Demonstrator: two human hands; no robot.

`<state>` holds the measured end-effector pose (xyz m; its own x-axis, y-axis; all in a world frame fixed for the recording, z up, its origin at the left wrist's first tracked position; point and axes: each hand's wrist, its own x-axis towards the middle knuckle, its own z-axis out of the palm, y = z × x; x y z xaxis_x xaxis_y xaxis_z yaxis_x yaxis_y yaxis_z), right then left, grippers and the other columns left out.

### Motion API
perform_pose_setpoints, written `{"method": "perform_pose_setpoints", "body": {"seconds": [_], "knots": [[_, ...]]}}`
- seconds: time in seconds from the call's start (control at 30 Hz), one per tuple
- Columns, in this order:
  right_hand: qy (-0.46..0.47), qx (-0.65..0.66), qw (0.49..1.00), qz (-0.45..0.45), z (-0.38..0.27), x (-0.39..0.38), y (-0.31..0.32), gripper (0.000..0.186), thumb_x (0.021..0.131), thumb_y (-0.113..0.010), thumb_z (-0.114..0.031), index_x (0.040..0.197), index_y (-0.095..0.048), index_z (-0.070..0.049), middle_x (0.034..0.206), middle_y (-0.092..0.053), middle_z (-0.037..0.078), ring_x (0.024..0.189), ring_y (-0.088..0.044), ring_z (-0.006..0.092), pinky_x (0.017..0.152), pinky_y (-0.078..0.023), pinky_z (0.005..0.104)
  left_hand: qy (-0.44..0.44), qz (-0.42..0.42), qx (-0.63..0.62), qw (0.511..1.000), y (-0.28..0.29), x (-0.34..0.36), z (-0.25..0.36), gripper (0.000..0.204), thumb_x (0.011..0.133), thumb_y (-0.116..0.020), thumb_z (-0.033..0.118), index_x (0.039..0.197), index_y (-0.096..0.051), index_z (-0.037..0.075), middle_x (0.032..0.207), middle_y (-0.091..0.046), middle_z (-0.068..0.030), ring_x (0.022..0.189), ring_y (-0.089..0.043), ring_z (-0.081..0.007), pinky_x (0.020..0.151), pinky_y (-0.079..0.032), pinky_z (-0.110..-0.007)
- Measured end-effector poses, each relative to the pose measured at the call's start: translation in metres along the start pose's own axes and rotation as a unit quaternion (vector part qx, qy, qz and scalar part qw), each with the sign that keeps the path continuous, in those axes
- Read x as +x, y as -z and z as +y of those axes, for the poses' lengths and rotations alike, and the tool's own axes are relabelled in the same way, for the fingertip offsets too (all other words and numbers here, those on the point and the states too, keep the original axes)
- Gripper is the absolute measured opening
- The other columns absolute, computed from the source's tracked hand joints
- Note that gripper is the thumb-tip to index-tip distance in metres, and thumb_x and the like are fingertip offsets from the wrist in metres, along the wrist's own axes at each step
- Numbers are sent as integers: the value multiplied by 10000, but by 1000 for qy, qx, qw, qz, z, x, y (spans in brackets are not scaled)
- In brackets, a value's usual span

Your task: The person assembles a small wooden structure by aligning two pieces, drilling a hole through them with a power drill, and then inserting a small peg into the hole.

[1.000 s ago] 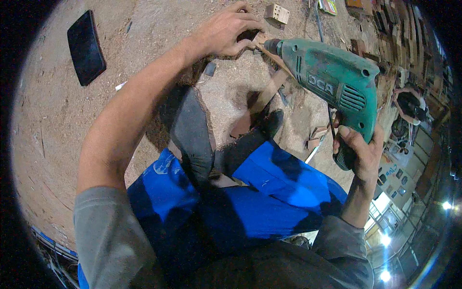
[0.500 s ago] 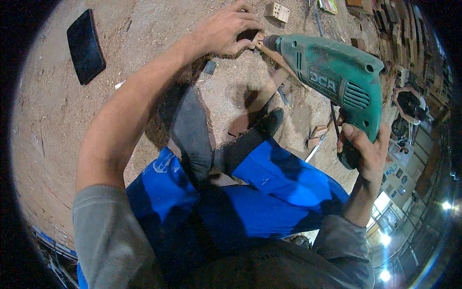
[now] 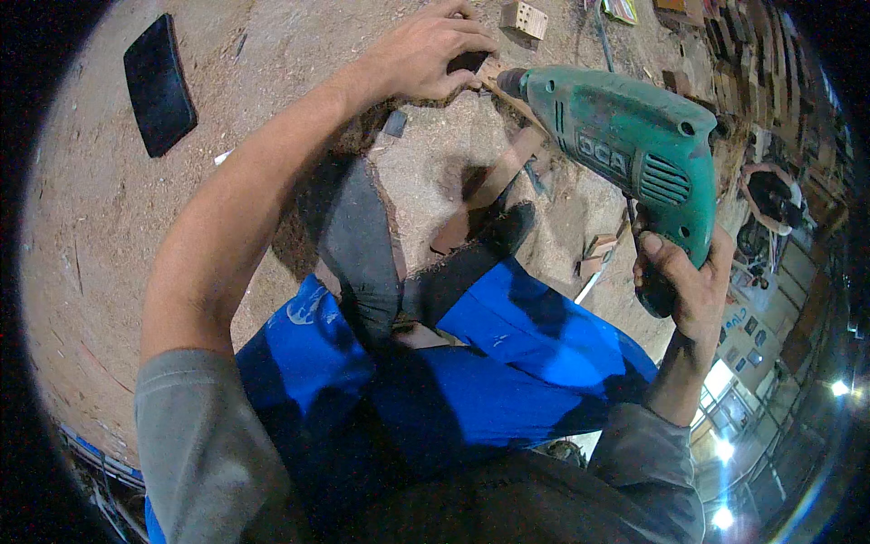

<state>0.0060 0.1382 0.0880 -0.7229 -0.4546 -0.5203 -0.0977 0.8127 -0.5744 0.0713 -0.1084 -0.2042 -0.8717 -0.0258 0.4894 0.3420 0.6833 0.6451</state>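
Note:
My right hand (image 3: pixel 691 283) is wrapped round the handle of a green electric drill (image 3: pixel 625 136). The drill lies level, its dark chuck (image 3: pixel 512 82) pointing left toward my left hand (image 3: pixel 430 56). With its fingers bent, my left hand grips a small wooden piece (image 3: pixel 489 71) right at the drill's tip. A dark gap shows between thumb and fingers, and the bit itself cannot be made out. Below the chuck, a wooden strip (image 3: pixel 518 107) runs down to the right. Another flat board (image 3: pixel 507 172) lies between my feet.
A black flat tablet-like slab (image 3: pixel 160 86) lies on the dusty ground at left. A wooden block with holes (image 3: pixel 524 20) stands beyond the chuck. Small wood pieces (image 3: pixel 596 254) lie near the drill handle; stacked wood (image 3: pixel 757 68) is at far right. A cord (image 3: pixel 604 41) runs past the drill.
The drill's rear end has shifted slightly left and down. Both hands keep their grips, and the rest looks nearly the same.

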Motion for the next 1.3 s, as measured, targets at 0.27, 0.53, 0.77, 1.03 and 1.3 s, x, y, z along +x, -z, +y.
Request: {"method": "perform_pose_setpoints", "body": {"seconds": [0.27, 0.53, 0.77, 1.03, 1.3], "knots": [[-3, 10, 1000, 29, 2, 1, -3, 293, 814, -741, -118, 1051, -651, 30, 802, -658, 58, 612, -611, 117, 555, -477, 259, -4, -29, 24, 999, -3, 4, 0, 472, 766, -703, 247, 1171, -655, 9, 1161, -669, -155, 1104, -558, -352, 1025, -417, -444], [6, 10, 1000, 8, -7, 9, -3, 273, 814, -739, -110, 1032, -655, 32, 797, -660, 66, 590, -604, 122, 544, -474, 256, 12, -44, 4, 999, -2, 1, 1, 479, 774, -691, 243, 1186, -649, 3, 1183, -658, -159, 1123, -555, -349, 1055, -395, -451], [11, 28, 1000, 7, -3, 9, 2, 283, 813, -742, -118, 1031, -651, 39, 794, -654, 67, 578, -596, 128, 540, -471, 263, 19, -38, 29, 999, -2, 0, 2, 481, 772, -694, 241, 1184, -650, -3, 1189, -652, -169, 1162, -544, -353, 1139, -317, -471], [6, 21, 999, 32, -1, 6, 2, 313, 813, -754, -142, 1041, -645, 43, 783, -654, 71, 583, -602, 139, 537, -469, 272, 11, -39, 54, 998, 1, 2, 4, 486, 767, -701, 232, 1193, -652, 3, 1193, -652, -170, 1172, -539, -359, 1129, -333, -479], [26, 27, 998, 54, -21, -3, 24, 382, 766, -767, -135, 1075, -636, 46, 828, -676, 109, 579, -612, 162, 529, -484, 282, 46, -8, 18, 999, 4, 6, 9, 407, 753, -696, 214, 1104, -663, 11, 1142, -646, -180, 1136, -539, -366, 1023, -426, -453]]}}
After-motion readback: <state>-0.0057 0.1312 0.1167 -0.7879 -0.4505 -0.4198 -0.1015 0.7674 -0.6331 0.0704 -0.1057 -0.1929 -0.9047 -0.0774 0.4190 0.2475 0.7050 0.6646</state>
